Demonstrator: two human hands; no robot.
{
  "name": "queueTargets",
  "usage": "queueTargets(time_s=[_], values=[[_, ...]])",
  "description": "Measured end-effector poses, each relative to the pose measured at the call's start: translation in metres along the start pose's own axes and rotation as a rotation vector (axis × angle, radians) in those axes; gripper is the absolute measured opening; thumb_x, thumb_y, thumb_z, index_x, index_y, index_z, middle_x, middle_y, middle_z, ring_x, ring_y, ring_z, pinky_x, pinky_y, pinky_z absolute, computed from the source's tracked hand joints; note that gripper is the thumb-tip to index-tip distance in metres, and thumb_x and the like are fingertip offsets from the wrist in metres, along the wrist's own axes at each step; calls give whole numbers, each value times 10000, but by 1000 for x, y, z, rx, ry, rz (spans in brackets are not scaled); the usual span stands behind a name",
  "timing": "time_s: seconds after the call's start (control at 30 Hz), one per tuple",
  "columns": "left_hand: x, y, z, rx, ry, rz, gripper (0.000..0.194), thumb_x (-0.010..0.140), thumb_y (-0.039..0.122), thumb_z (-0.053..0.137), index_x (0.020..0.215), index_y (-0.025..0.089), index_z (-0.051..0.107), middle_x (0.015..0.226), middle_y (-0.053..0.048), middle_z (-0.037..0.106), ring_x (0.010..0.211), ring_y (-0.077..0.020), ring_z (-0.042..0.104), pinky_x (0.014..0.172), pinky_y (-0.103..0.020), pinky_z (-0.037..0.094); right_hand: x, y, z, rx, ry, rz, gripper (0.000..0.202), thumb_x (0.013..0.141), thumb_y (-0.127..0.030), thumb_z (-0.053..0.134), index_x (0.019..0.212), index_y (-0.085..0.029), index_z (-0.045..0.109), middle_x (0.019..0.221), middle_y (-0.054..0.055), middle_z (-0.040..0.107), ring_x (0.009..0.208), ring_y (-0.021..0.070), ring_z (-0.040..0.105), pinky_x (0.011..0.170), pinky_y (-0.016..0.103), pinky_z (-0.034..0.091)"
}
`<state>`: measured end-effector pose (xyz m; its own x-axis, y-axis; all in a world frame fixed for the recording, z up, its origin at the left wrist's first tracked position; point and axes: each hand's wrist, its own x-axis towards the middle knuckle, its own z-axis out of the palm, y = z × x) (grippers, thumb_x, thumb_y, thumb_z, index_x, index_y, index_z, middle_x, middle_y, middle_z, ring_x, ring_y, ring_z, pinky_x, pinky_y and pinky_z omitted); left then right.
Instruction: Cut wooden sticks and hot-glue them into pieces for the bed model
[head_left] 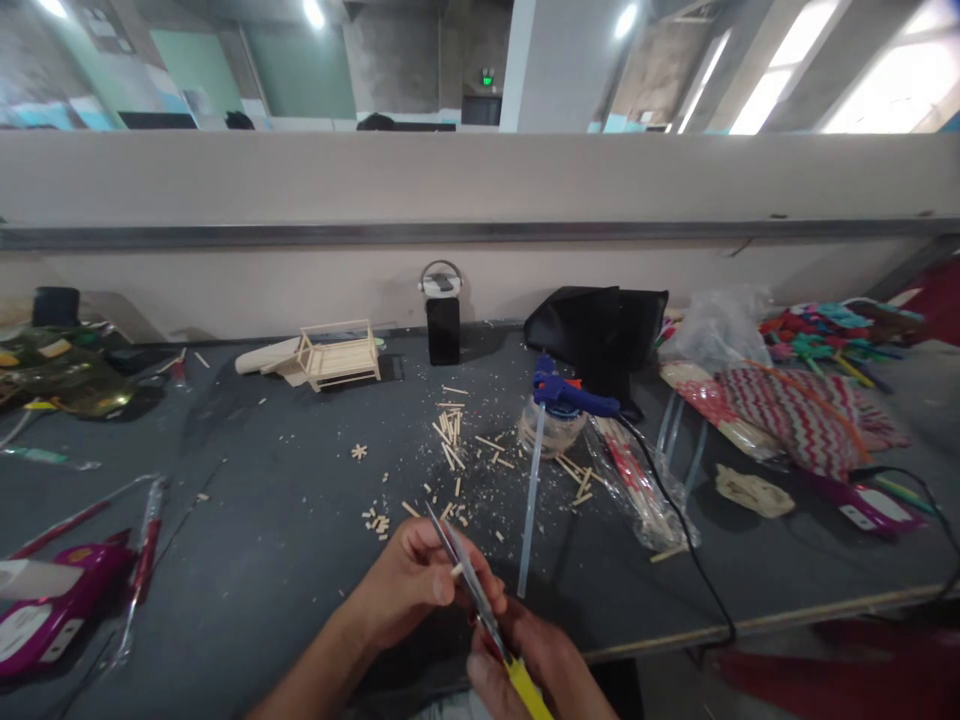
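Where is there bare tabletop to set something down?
Widest bare patch: between the far-left purple tool and the left hand. A smaller one, right of the glue stick, reaches the front edge. Crowded: the middle with cut sticks, the right with glue gun and zigzag fabric.

- Scissors (469,575): grip largely covered by the right hand (517,650), yellow end cut off below.
- Stick (456,570): mostly hidden in the left hand (420,575).
- Jar (551,430): contents unclear.
- Purple tool (71,600), desk's (262,570) near-left corner: cut off.
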<state>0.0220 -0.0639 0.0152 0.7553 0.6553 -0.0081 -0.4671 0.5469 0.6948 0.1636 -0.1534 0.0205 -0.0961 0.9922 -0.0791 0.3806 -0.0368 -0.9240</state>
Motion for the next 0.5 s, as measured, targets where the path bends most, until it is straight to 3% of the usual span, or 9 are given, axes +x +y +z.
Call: queueTargets(time_s=[0.1,0.27,0.4,0.5], values=[[-1,-3,0,-1,13,6,321,612,354,854,851,166,752,722,-77,749,692,-223,711,630,-271,488,0,2,2,48,-37,64,65,758,-250,576,758,-185,574,707,4,592,620,133,512,597,220,455],[-2,-10,-2,-38,41,-1,324,629,370,844,840,147,745,737,-91,753,683,-203,703,510,-201,406,1,17,5,117,-76,16,238,827,-348,533,899,-157,655,790,51,648,707,178,591,674,264,481],[-2,-13,-1,-49,87,17,320,621,368,851,798,127,738,726,-82,749,667,-196,698,621,-259,480,-3,25,7,210,-107,21,407,841,-503,529,944,-141,685,813,71,636,688,175,563,621,268,464],[-2,-15,2,-53,163,13,314,662,350,829,852,118,737,787,-94,748,758,-213,706,711,-286,515,-8,28,10,410,-70,120,492,811,-620,548,916,-157,675,675,3,537,550,106,441,533,232,395]])
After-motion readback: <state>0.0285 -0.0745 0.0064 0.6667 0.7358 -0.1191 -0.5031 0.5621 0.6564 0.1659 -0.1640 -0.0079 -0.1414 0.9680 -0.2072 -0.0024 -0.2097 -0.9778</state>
